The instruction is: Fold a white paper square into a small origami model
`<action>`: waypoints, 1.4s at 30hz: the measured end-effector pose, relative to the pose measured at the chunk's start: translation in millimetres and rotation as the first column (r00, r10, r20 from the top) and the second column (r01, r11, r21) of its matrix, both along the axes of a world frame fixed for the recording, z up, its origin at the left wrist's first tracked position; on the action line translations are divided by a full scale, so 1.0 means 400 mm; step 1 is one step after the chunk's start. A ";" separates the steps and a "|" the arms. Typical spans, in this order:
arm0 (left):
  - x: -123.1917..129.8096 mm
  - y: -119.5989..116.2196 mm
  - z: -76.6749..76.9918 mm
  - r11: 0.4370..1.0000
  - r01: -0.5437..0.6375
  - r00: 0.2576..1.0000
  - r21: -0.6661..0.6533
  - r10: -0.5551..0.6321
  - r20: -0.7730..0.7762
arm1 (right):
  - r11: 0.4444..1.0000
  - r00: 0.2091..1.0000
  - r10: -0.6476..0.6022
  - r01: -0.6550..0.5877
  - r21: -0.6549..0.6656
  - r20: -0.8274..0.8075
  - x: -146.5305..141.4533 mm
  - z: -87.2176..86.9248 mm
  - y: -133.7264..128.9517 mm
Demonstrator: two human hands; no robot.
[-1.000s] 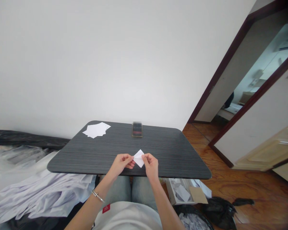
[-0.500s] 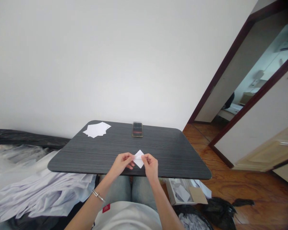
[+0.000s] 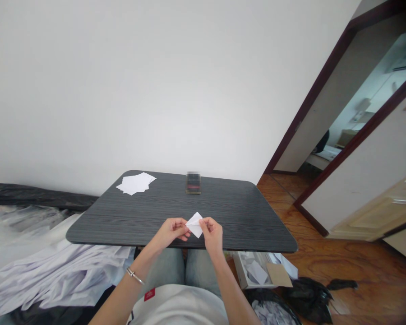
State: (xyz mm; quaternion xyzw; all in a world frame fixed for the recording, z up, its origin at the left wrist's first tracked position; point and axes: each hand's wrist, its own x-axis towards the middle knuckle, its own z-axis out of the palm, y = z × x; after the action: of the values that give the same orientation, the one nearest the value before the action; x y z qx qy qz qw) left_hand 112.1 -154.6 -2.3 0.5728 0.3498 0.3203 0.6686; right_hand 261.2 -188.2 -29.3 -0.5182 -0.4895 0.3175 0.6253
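A small white paper square, turned like a diamond and creased across its middle, is held over the front edge of the dark table. My right hand pinches its right corner between thumb and forefinger. At the left corner, my left hand has its thumb and fingers pressed together on the paper's edge. Several white paper sheets lie in a loose pile at the table's back left.
A phone-like dark object stands at the table's back centre. White cloth is heaped at the left. An open box and black bags sit on the floor at the right.
My left thumb has slid a little left and down, off the crease to the paper's left corner, which now shows more. My right hand has hardly moved.
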 end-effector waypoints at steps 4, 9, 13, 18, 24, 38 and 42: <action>0.003 -0.007 0.018 0.999 0.041 0.999 -0.016 -0.041 -0.008 | 1.000 1.000 0.005 -0.005 -0.008 -0.011 -0.002 0.008 -0.004; 0.023 -0.005 0.014 0.997 -0.073 0.997 0.006 0.073 -0.022 | 1.000 1.000 0.025 -0.025 -0.001 0.009 -0.010 0.021 -0.014; 0.026 -0.001 0.007 0.996 -0.083 0.996 0.042 0.084 -0.021 | 1.000 1.000 0.023 -0.023 0.005 -0.011 -0.014 0.022 -0.017; 0.024 -0.002 0.008 0.995 -0.099 0.995 0.029 0.099 -0.005 | 1.000 0.996 0.009 -0.010 -0.010 -0.087 -0.022 0.006 -0.007; 0.028 0.001 0.006 0.986 -0.155 0.988 0.056 0.154 0.022 | 0.999 0.948 0.031 -0.026 0.018 -0.316 -0.017 0.004 0.006; 0.018 0.005 0.003 0.992 -0.076 0.997 0.105 0.075 0.015 | 0.986 0.953 0.166 -0.165 0.023 -0.254 0.008 0.037 0.000; 0.025 0.009 -0.002 0.987 -0.089 0.996 0.135 0.088 0.015 | 0.985 0.964 0.165 -0.171 -0.011 -0.210 0.008 0.040 -0.001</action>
State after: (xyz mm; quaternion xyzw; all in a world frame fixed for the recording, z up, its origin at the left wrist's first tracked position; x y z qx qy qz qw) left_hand 121.9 -150.9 -3.0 0.5993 0.3495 0.3753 0.6147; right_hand 264.2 -188.6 -13.2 -0.4476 -0.4591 0.4289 0.6363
